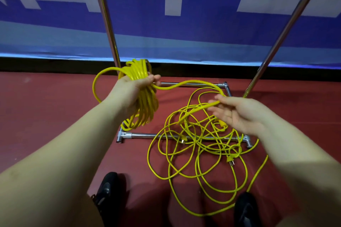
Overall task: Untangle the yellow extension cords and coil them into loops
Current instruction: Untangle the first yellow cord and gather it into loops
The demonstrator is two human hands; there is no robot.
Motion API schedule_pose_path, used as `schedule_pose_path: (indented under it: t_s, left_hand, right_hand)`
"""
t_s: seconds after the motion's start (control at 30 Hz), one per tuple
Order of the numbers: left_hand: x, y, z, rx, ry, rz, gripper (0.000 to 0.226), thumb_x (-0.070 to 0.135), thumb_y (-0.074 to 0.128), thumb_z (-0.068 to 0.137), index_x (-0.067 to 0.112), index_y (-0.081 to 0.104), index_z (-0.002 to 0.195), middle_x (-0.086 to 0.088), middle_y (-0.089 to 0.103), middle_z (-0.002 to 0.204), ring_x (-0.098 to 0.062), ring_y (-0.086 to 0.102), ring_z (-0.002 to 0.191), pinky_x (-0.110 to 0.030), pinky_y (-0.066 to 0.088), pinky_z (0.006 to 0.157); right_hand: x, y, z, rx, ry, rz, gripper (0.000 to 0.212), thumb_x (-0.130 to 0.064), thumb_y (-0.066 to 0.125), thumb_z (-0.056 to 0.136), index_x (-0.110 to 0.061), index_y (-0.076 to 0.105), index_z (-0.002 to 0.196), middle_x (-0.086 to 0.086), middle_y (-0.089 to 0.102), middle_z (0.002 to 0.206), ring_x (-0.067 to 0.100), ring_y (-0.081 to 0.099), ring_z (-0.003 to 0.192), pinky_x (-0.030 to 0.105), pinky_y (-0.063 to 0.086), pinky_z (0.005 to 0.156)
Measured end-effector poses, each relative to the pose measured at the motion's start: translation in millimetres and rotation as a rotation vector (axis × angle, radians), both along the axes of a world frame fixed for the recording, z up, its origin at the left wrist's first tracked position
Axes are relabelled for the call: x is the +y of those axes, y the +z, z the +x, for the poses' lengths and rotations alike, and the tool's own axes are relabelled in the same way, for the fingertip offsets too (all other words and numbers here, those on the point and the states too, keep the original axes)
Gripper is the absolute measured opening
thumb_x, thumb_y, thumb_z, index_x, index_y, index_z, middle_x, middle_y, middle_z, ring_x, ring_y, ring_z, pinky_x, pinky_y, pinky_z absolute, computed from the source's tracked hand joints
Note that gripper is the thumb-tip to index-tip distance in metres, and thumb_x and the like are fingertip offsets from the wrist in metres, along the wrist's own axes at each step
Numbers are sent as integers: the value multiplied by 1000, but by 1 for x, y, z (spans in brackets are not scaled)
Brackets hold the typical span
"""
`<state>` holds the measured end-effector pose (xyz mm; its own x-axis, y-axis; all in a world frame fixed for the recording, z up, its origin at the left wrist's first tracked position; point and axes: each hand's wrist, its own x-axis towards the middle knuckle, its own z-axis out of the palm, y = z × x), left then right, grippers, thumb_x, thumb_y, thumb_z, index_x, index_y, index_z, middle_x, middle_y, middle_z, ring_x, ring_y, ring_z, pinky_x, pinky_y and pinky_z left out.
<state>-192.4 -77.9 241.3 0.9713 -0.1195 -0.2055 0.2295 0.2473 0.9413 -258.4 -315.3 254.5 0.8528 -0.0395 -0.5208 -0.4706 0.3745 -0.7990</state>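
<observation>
My left hand [132,88] is closed around a thick coil of yellow extension cord [145,105], whose loops hang down past my wrist. A single strand [186,84] runs from that coil in an arc to my right hand [238,114], which pinches the cord between thumb and fingertips, the other fingers spread. Below, a loose tangle of yellow cord [199,145] lies on the red floor, with yellow plugs [230,160] showing among the loops.
A chrome rack base [144,135] frames the tangle, and two slanted metal poles [107,18] rise from it. A blue and white banner [175,24] hangs behind. My two black shoes [107,188] stand at the bottom edge.
</observation>
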Motion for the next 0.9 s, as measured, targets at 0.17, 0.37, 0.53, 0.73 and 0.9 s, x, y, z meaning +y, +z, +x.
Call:
schedule_pose_path:
  t_s: [0.17, 0.37, 0.53, 0.73, 0.9]
  left_hand:
    - [-16, 2, -21, -158, -178, 359, 30, 17, 70, 79, -5, 66, 98, -24, 69, 91, -37, 62, 74, -45, 53, 71]
    - [-34, 0, -37, -97, -397, 297, 29, 9, 63, 86, -7, 56, 109, -26, 67, 93, -30, 66, 72, -37, 58, 58]
    - [-50, 2, -47, -1, -501, 92, 9, -4, 56, 86, 3, 60, 91, -8, 72, 79, -16, 70, 70, -36, 59, 65]
    - [-55, 0, -39, 43, -302, 27, 13, -3, 55, 88, 1, 64, 81, -5, 69, 65, -14, 67, 57, -33, 57, 57]
    - [-53, -1, -27, 108, -139, -77, 12, 1, 53, 90, -1, 64, 84, -6, 69, 65, -15, 68, 60, -33, 59, 56]
  right_hand:
    - [8, 10, 2, -29, -137, 265, 16, -13, 46, 95, -4, 56, 84, 7, 69, 60, 11, 68, 53, 17, 51, 42]
    - [13, 10, 7, -52, -282, 398, 20, -9, 48, 94, -1, 54, 77, 11, 68, 58, 15, 69, 52, 20, 52, 44]
    - [10, 9, 12, -75, -346, 423, 17, -12, 51, 93, -1, 54, 81, 11, 68, 58, 16, 69, 54, 22, 54, 46]
    - [15, 8, 3, -125, 202, -486, 37, -48, 53, 86, -12, 57, 77, 3, 70, 65, 13, 69, 60, 25, 55, 58]
    - [35, -16, -10, -377, 429, -965, 22, -36, 76, 72, -20, 61, 75, -4, 65, 63, 9, 60, 55, 24, 45, 56]
